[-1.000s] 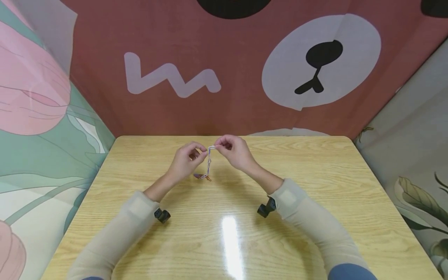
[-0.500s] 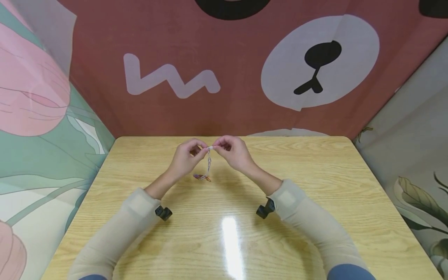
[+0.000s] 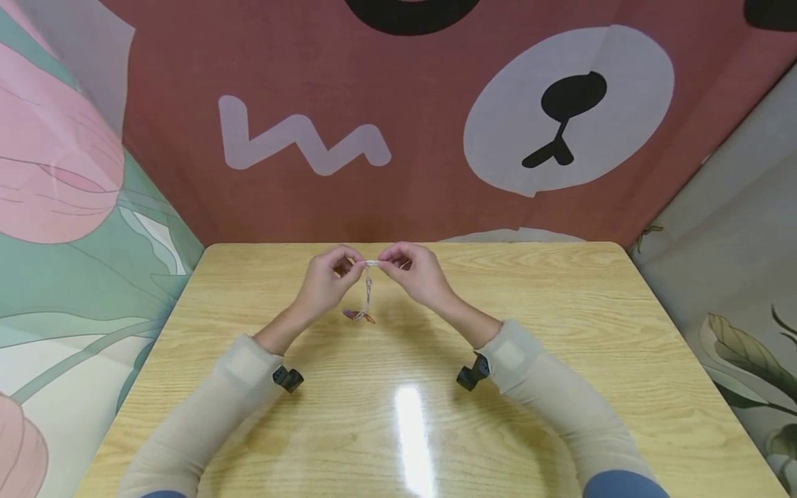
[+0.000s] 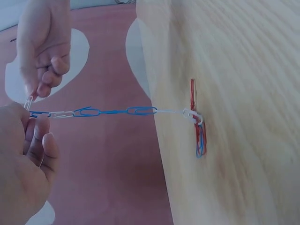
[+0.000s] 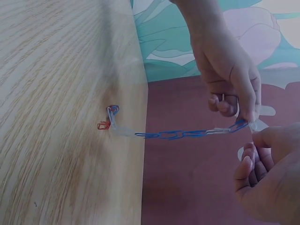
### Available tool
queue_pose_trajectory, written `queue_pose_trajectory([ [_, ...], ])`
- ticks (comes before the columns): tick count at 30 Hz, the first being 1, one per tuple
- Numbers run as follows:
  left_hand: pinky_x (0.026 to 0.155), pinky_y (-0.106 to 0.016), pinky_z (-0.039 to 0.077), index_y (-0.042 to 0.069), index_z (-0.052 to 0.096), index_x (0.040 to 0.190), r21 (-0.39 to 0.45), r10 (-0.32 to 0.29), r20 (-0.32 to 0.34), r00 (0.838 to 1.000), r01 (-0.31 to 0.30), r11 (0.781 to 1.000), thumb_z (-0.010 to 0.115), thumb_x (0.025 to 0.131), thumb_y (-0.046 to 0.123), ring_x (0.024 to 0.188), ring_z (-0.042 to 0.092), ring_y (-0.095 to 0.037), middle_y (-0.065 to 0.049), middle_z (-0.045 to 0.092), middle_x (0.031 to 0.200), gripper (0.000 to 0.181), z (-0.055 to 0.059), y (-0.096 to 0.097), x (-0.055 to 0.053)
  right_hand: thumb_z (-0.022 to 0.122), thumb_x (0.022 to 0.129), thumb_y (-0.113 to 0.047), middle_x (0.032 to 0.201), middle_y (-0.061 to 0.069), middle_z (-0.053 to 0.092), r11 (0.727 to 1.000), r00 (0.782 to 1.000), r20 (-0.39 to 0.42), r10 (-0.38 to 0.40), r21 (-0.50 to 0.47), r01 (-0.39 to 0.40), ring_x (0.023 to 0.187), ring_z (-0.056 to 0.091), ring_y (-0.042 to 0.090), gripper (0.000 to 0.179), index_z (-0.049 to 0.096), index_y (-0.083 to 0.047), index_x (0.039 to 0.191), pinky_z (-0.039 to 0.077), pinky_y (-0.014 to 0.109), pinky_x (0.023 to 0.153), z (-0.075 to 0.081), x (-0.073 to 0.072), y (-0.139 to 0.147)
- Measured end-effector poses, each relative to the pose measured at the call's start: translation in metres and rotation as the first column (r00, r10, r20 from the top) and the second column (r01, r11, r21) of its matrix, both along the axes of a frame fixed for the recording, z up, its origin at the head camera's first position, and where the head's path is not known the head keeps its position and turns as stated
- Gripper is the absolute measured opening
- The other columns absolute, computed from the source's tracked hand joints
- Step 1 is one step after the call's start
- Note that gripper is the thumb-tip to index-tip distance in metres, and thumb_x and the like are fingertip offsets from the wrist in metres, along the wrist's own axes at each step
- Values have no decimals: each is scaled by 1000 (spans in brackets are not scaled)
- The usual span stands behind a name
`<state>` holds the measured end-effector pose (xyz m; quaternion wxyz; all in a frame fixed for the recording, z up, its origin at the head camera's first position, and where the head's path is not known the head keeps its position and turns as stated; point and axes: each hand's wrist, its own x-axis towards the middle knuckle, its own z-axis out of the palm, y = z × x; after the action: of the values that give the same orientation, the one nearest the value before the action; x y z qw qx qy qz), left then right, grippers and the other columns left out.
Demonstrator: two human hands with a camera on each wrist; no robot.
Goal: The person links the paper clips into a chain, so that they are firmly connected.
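Observation:
A chain of white, blue and red paper clips (image 4: pixel 86 112) hangs from between the two hands, near the table's far edge. Its lower end, a small heap of red, blue and white clips (image 3: pixel 359 315), lies on the wood. My left hand (image 3: pixel 328 282) pinches the chain's top by a blue clip (image 5: pixel 238 125), thumb against fingertips. From the other side my right hand (image 3: pixel 418 274) pinches a white clip (image 4: pixel 28 101) at the very top. The fingertips of both hands are a short gap apart, and they partly hide where these top clips meet.
The light wooden table (image 3: pixel 349 415) ends at a red cloth backdrop (image 3: pixel 423 200) just behind the hands. Patterned cloths (image 3: pixel 149 228) hang along the sides. Small black wrist cameras (image 3: pixel 288 379) sit under both cuffs.
My left hand has come in from beside the chain and now pinches its top. The white clip and both hands' fingertips have closed together, and the hanging chain has shifted slightly left.

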<state>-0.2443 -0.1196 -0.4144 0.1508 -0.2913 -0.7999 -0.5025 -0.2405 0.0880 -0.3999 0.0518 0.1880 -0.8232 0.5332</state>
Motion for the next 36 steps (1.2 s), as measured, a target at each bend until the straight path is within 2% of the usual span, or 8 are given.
queue_pose_trajectory([
  [6, 60, -18, 47, -9, 65, 90, 34, 19, -73, 997, -17, 999, 65, 90, -16, 63, 57, -15, -20, 64, 83, 6, 35, -2, 15, 73, 94, -7, 87, 6, 72, 1000, 1000, 7, 4, -10, -4, 79, 63, 18, 7, 72, -2, 99, 54, 33, 74, -2, -1, 4],
  [11, 60, -15, 46, -11, 64, 90, 60, 22, -138, 990, -14, 998, 65, 90, -17, 62, 54, -11, -20, 62, 80, 6, 51, -12, 11, 73, 94, -9, 88, 4, 70, 1000, 999, 37, 15, 17, -16, 80, 63, 18, 7, 71, -5, 99, 54, 32, 74, -7, -1, 6],
  [18, 59, -13, 44, -13, 64, 89, 106, 74, -137, 988, -60, 993, 64, 92, -14, 63, 53, -6, -22, 62, 78, 3, 79, -27, 10, 73, 94, -10, 89, 5, 69, 999, 995, 99, 27, 40, -31, 83, 63, 19, 9, 70, -4, 101, 53, 30, 75, -16, 1, 6],
  [22, 57, -13, 42, -16, 63, 91, 120, 105, -127, 986, -90, 989, 63, 94, -12, 63, 52, -5, -23, 61, 78, 5, 88, -36, 11, 74, 93, -8, 90, 6, 70, 997, 992, 125, 23, 64, -31, 84, 63, 19, 11, 71, -2, 101, 53, 30, 75, -24, 1, 4],
  [26, 58, -15, 42, -15, 64, 93, 77, 127, -81, 989, -121, 990, 63, 95, -11, 64, 53, -7, -22, 62, 79, 4, 85, -43, 11, 74, 93, -9, 91, 5, 69, 994, 986, 164, 35, 97, -52, 83, 62, 17, 11, 71, -3, 102, 53, 28, 75, -38, 1, 0],
  [30, 60, -15, 44, -13, 65, 95, 29, 146, -44, 988, -145, 989, 64, 95, -8, 65, 55, -8, -21, 63, 80, 4, 70, -50, 11, 74, 92, -8, 91, 5, 69, 991, 979, 198, 50, 112, -73, 82, 63, 16, 11, 70, -2, 101, 53, 27, 74, -53, 1, -8],
  [36, 60, -13, 44, -13, 65, 94, 18, 165, -50, 985, -164, 986, 65, 94, -10, 63, 56, -11, -22, 64, 79, 4, 46, -58, 8, 79, 90, -12, 88, 4, 67, 982, 972, 232, 33, 174, -75, 78, 61, 15, 15, 70, -3, 98, 52, 26, 69, -74, 1, -17],
])
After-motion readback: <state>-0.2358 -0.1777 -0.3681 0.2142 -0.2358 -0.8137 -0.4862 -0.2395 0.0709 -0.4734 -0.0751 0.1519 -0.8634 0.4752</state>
